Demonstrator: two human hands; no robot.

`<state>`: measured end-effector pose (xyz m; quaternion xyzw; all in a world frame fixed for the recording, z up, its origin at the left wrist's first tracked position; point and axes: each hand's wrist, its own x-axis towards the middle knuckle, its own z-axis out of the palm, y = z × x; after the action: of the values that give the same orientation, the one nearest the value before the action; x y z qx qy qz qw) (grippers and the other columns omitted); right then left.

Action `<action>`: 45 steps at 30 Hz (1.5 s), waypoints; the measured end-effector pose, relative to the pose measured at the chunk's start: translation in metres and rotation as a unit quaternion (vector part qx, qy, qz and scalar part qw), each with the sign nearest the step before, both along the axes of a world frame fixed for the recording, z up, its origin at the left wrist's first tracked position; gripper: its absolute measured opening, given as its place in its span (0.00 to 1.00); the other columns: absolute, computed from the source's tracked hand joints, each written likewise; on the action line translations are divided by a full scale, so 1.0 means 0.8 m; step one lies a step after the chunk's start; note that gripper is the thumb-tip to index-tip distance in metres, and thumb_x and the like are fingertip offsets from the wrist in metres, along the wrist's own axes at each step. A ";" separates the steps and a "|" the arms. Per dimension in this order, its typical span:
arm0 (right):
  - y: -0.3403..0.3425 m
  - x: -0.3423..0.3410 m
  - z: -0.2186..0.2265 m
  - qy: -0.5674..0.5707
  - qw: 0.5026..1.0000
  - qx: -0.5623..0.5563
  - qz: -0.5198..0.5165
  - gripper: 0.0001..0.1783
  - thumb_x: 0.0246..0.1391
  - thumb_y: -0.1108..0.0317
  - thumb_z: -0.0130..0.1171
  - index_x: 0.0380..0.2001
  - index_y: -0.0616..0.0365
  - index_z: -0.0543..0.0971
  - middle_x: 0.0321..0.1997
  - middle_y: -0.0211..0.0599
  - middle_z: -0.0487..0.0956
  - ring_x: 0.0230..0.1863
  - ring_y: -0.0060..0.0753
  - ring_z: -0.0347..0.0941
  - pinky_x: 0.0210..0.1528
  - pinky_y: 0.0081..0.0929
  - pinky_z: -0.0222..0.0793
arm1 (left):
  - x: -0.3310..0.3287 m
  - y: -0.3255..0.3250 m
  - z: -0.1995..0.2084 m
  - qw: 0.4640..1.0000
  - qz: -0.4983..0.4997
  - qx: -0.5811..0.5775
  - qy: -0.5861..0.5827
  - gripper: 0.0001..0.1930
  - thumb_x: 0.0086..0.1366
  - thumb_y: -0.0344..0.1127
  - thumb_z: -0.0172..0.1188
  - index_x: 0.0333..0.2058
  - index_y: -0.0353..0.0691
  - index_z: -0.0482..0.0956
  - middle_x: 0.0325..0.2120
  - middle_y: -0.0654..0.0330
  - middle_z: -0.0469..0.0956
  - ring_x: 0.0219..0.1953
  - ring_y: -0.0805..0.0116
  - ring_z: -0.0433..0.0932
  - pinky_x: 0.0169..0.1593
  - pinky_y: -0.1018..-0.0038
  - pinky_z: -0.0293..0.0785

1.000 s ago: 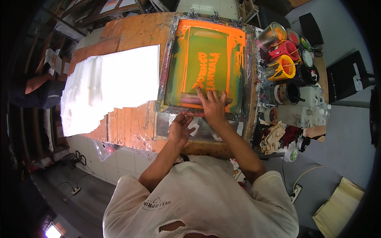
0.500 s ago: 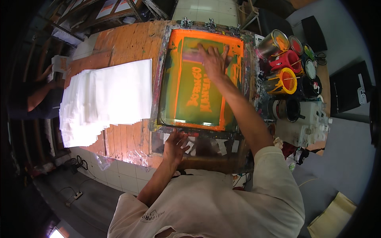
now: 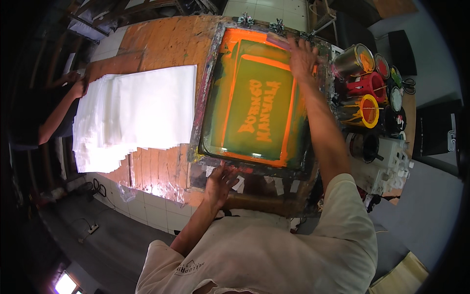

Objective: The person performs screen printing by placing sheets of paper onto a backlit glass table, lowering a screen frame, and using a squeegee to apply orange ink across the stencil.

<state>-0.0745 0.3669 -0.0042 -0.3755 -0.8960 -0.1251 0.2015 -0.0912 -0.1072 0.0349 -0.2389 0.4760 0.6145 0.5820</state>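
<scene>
A screen-printing frame [image 3: 207,105] lies on the table in front of me. Its green mesh carries lettering and a border, and orange ink is smeared along its sides and far end. My right hand [image 3: 303,60] is closed on a purplish squeegee [image 3: 278,41] at the far end, near the right corner; the hand covers part of it. At the frame's near edge is my left hand [image 3: 221,185], fingers apart and nothing visible in them; whether the fingertips touch the frame I cannot tell.
A fanned stack of white sheets [image 3: 147,105] lies left of the frame, where another person's hand [image 3: 77,88] is at its far-left edge. Clamps [image 3: 277,25] sit along the frame's far side. Several ink cans [image 3: 360,111] crowd the right side, with scissors [image 3: 409,85] beyond.
My right hand and the squeegee have moved farther away and to the right, onto the orange ink at the far end. My left hand stays by the near edge. The other person's hand has reached the sheets.
</scene>
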 end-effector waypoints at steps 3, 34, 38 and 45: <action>-0.035 -0.014 0.007 -0.021 0.998 -0.024 0.048 0.38 0.50 0.77 0.62 0.65 0.39 0.71 0.45 0.36 0.78 0.54 0.41 0.73 0.52 0.45 0.59 | -0.001 -0.001 -0.004 1.000 -0.005 0.021 0.014 0.18 0.69 0.52 0.65 0.42 0.44 0.74 0.41 0.61 0.78 0.51 0.61 0.77 0.59 0.52 0.68; -0.250 0.042 0.413 0.073 0.980 -0.102 0.156 0.22 0.65 0.46 0.57 0.40 0.56 0.82 0.27 0.38 0.80 0.28 0.36 0.76 0.38 0.36 0.70 | -0.189 0.171 -0.018 0.650 -0.266 -0.198 0.684 0.24 0.70 0.52 0.62 0.41 0.30 0.83 0.38 0.47 0.81 0.45 0.51 0.80 0.50 0.54 0.75; -0.234 0.038 0.466 0.041 0.978 -0.147 0.144 0.25 0.72 0.53 0.49 0.26 0.59 0.77 0.18 0.35 0.75 0.17 0.26 0.71 0.22 0.25 0.67 | -0.152 0.178 -0.060 0.438 -0.273 -0.300 0.802 0.20 0.66 0.46 0.65 0.39 0.30 0.82 0.41 0.44 0.80 0.46 0.44 0.78 0.50 0.50 0.73; -0.197 -0.023 0.499 0.031 0.959 -0.279 -0.039 0.24 0.72 0.55 0.51 0.23 0.57 0.75 0.19 0.31 0.71 0.21 0.24 0.73 0.25 0.25 0.68 | -0.183 0.191 -0.005 0.670 -0.293 -0.087 0.676 0.15 0.65 0.41 0.67 0.32 0.30 0.83 0.27 0.44 0.82 0.36 0.56 0.83 0.42 0.62 0.78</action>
<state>-0.0932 0.2093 0.3948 -0.4547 -0.8735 0.1342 0.1109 -0.2378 0.0458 0.0307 0.3442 0.8362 0.3612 0.2277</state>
